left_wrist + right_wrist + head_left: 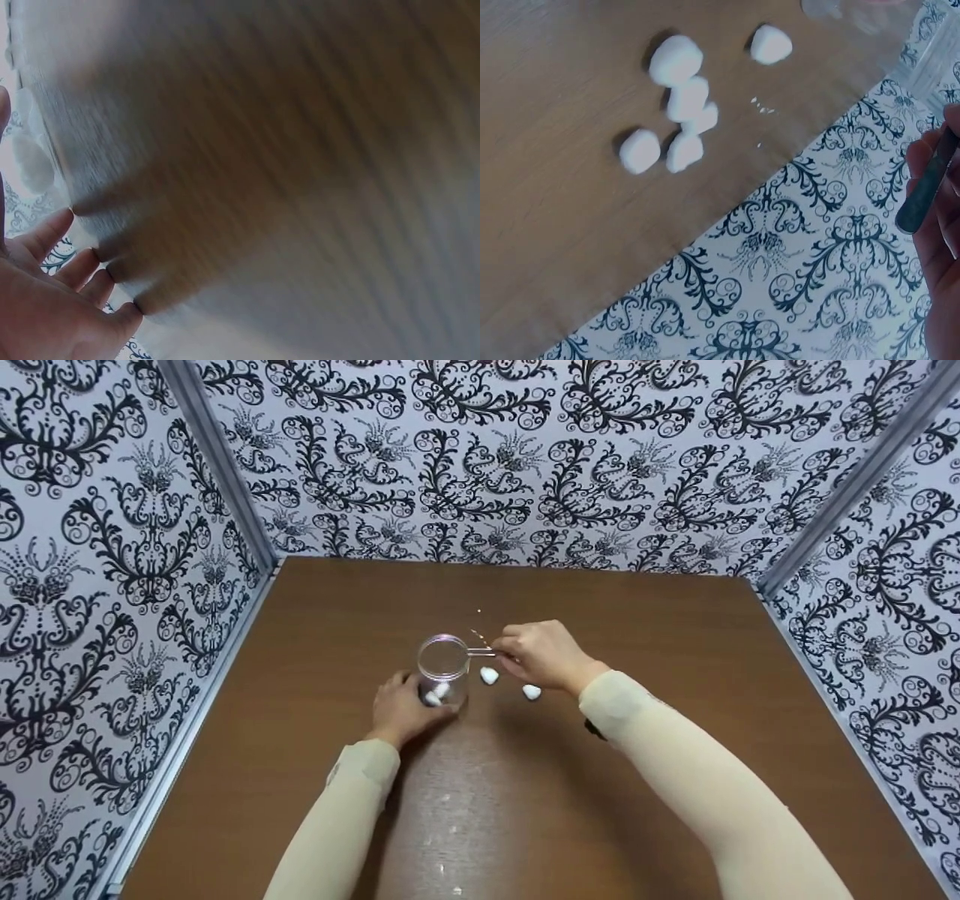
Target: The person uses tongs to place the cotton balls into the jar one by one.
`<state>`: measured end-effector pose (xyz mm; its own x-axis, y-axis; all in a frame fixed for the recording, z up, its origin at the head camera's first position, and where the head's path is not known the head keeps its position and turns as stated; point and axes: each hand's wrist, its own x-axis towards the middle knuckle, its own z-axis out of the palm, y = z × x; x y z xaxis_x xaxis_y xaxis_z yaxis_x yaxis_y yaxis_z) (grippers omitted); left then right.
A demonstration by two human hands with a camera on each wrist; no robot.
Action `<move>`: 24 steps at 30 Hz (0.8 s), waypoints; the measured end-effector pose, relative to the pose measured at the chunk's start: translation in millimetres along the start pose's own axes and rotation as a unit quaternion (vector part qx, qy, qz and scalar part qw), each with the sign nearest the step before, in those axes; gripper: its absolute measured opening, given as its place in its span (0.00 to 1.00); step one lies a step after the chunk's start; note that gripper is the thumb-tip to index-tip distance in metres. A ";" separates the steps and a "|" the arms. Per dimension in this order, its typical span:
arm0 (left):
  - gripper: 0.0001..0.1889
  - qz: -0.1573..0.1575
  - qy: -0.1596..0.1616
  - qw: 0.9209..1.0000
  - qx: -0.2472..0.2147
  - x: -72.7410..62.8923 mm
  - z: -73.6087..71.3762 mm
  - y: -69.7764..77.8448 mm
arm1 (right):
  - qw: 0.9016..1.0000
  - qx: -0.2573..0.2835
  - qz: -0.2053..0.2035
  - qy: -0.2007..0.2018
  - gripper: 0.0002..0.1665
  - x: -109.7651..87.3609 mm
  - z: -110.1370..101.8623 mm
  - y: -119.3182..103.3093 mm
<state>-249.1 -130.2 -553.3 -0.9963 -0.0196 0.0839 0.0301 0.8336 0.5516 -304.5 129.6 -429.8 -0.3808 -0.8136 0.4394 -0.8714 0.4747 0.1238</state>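
Note:
My left hand point(405, 706) holds the side of a clear round jar point(466, 690), thumb on the near side and fingers on the far side. White cotton balls point(436, 694) lie inside it; one cotton ball point(31, 166) shows beside the fingers in the left wrist view. My right hand point(544, 654) pinches slim metal tweezers point(481, 652), their tips reaching the jar's rim. The rounded back end of the tweezers point(922, 202) shows in the right wrist view. Whether the tips grip anything cannot be made out.
On the brown table point(360, 600) two cotton balls are visible right of the jar, one nearer point(489, 675), one farther point(532, 691). The right wrist view shows several cotton balls point(676, 60) and tiny white crumbs point(761, 107). Patterned walls point(487, 472) enclose the table.

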 end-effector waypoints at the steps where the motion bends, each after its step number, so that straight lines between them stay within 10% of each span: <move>1: 0.47 0.001 0.000 1.000 -0.001 0.1 0.4 -0.4 | 1.000 -0.001 0.003 0.002 0.05 -3.0 -2.2 2.1; 13: 0.50 -0.001 -0.003 1.000 -0.003 2.1 4.4 -6.4 | 0.998 -0.008 0.052 0.016 0.05 -80.5 -8.4 37.0; 24: 0.49 -0.004 -0.002 1.000 -0.008 0.9 3.7 -4.5 | 0.993 0.001 0.102 -0.052 0.05 -139.9 8.3 38.9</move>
<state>-250.5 -131.9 -558.9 -0.9968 -0.0235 0.0765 0.0239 0.8250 0.5647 -287.8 259.1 -493.9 -0.5794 -0.7307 0.3611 -0.7731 0.6330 0.0406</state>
